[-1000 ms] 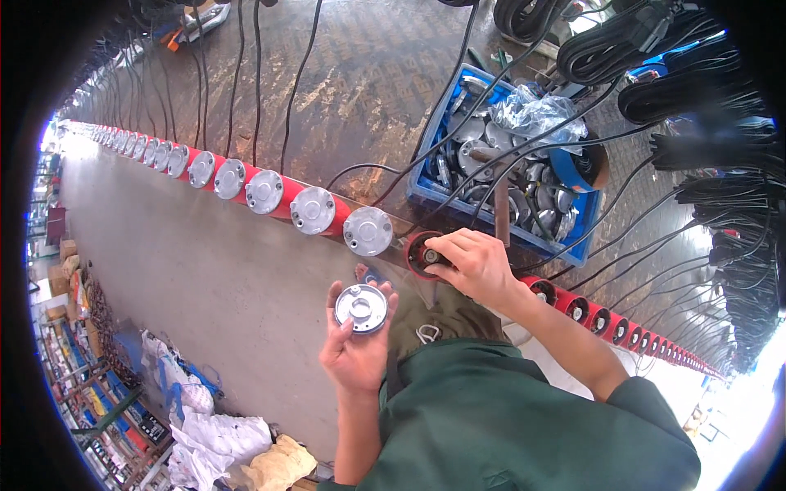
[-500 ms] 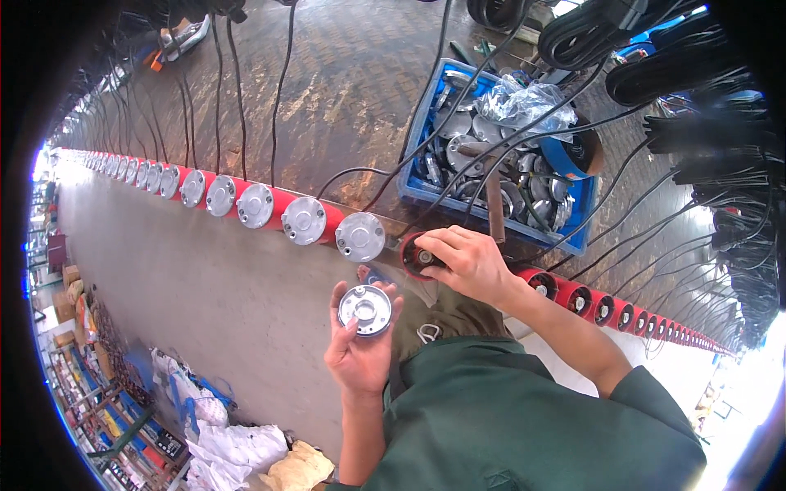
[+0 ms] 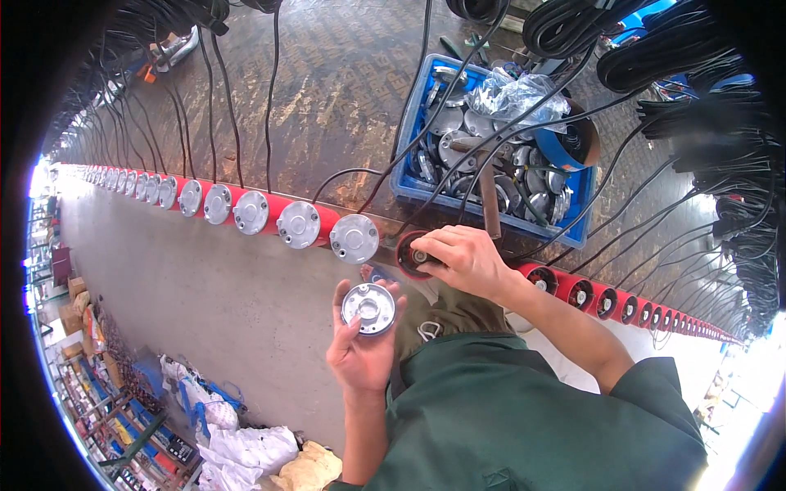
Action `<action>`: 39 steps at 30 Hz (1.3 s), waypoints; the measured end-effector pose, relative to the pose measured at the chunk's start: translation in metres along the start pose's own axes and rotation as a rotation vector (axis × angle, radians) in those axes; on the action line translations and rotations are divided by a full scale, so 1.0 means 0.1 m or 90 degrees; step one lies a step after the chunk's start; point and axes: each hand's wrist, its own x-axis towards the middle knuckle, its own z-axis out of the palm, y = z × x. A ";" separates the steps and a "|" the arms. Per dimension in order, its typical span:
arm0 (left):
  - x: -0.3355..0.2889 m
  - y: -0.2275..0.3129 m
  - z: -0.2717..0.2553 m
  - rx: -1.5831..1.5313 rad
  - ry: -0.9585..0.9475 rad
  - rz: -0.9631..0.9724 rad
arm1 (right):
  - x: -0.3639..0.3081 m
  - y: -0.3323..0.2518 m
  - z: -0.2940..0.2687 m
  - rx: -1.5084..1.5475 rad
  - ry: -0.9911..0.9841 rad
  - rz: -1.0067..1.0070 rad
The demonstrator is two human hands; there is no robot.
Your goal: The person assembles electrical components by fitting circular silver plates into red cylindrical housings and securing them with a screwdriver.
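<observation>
My left hand (image 3: 360, 353) holds up a round silver metal end cover (image 3: 368, 309), fingers behind its edge and thumb on the face. The face toward me shows a central ring and small holes. At the table edge, my right hand (image 3: 468, 260) has its thumb and bent fingers around the right rim of a red motor (image 3: 412, 263). The motor's open end faces me, with a shaft and dark inside showing; the fingers hide part of it. Just left of it, another red motor is closed with a silver cover (image 3: 354, 238).
Covered red motors run left along the table edge; uncovered ones (image 3: 541, 280) run right. Black cords trail across the worn table (image 3: 327, 106). A blue crate (image 3: 409, 192) holds metal covers, a plastic bag and a hammer (image 3: 489, 196). White sacks (image 3: 246, 458) lie on the floor.
The view has shifted slightly, moving the crate and motors a little left in the picture. Both hands keep nearly the same pose and hold.
</observation>
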 end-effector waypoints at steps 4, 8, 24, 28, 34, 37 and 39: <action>0.00 -0.03 0.05 -0.003 0.011 -0.004 | -0.01 0.02 0.00 0.003 -0.008 -0.009; 0.01 -0.05 0.08 -0.005 0.016 -0.012 | 0.00 0.02 0.01 0.004 -0.023 -0.003; -0.12 -0.45 0.20 0.248 0.061 -0.055 | -0.25 -0.87 -0.32 0.054 -0.073 0.095; -0.17 -0.37 0.19 0.505 0.033 -0.087 | -0.27 -0.68 -0.53 0.162 -0.043 0.275; 0.16 -0.29 0.18 0.972 -0.087 0.254 | -0.07 -0.24 -0.55 0.378 -0.056 0.484; 0.39 -0.32 0.15 1.068 -0.129 0.345 | 0.03 -0.16 -0.44 0.369 -0.090 0.499; 0.49 -0.35 0.11 1.020 -0.139 0.287 | 0.08 -0.16 -0.39 0.375 -0.102 0.466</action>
